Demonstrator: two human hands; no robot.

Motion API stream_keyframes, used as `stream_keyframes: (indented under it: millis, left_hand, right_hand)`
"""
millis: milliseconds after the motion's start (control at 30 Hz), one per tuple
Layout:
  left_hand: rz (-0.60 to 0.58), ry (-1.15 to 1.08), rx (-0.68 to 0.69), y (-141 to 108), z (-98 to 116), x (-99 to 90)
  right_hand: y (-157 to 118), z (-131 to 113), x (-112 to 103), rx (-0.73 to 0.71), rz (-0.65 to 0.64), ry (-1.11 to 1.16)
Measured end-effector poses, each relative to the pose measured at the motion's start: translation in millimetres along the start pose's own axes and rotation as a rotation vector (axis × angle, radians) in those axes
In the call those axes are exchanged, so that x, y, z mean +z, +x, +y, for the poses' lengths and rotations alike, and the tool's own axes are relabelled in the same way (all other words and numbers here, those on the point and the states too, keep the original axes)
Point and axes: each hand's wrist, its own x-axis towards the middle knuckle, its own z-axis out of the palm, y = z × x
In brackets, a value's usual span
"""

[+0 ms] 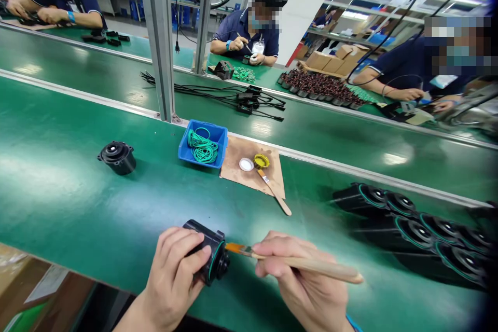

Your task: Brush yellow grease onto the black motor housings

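Note:
My left hand (173, 275) is wrapped round a black cylindrical housing (202, 231), which lies on its side just over the green bench. A thin green sealing ring (215, 262) circles the housing near its right end. Between the fingers of my right hand (299, 275) is a paintbrush (307, 265) with a wooden handle. Its orange bristles point left and meet or nearly meet the ring's edge; exact contact I cannot tell. Beyond my hands, a second brush (278, 194) rests on stained cardboard (237, 153) beside a yellow pot (261, 161) and a white lid (246, 164).
A blue bin (184, 154) holds green rings. One black motor-like part (119, 158) stands at the left. Several black housings with green rings (416, 233) are grouped at the right. A metal post (157, 36) rises behind the bench; co-workers sit across the conveyor (311, 124).

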Motion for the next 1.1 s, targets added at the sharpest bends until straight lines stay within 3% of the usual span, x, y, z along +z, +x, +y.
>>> stream_keyframes:
  millis: [267,533,800,900,1033,1100]
  left_hand:
    - [-0.042,0.056,0.046,2,4,-2.4]
    - [-0.088,-0.003,-0.033,8,6,-4.5]
    - [-0.150,-0.009,-0.073,11,0,-9.1]
    - [-0.156,0.016,-0.067,20,-4,-12.5]
    - [-0.124,0.046,-0.051,38,-10,-15.5]
    - [-0.102,0.062,-0.033,46,-14,-15.6]
  right_hand:
    - [-1,0,5,0.005,-0.060,-0.009]
    - [-1,-7,7,-0.015,-0.197,0.070]
    - [2,-13,9,-0.172,-0.355,0.017]
    - [11,-11,6,-0.231,-0.293,0.049]
    - [31,-10,1,-0.159,-0.056,0.075]
    - [41,-11,2,-0.158,-0.010,0.039]
